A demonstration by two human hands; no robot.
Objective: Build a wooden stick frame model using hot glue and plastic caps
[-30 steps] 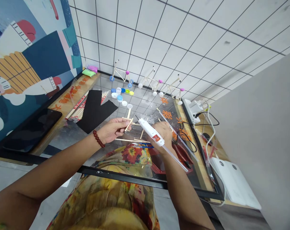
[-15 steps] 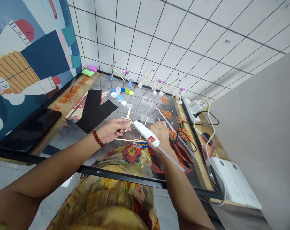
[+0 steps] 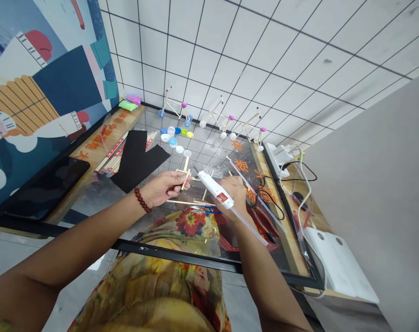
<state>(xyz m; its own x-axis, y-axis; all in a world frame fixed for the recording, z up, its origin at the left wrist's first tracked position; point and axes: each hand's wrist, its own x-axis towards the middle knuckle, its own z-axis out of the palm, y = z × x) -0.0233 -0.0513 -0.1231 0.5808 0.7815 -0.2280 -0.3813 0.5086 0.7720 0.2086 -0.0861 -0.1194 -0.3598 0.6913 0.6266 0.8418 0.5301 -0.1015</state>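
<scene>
My left hand pinches a small frame of wooden sticks between thumb and fingers, with a pale bottle cap at its far end. My right hand is wrapped round a white hot glue gun, a clear glue stick running out of its rear. The gun's nozzle points up and left, a short gap from the stick frame. Near my hands lie loose wooden sticks and blue-handled snips, partly hidden by my right hand.
Several finished stick models stand along the back edge. Loose bottle caps, a black sheet and bundled sticks lie to the left. A phone rests at far left. A second glue stick and cables are at right.
The glue gun has moved slightly right and away from the stick frame, so its nozzle now shows apart from it. My left hand has tilted the frame a little.
</scene>
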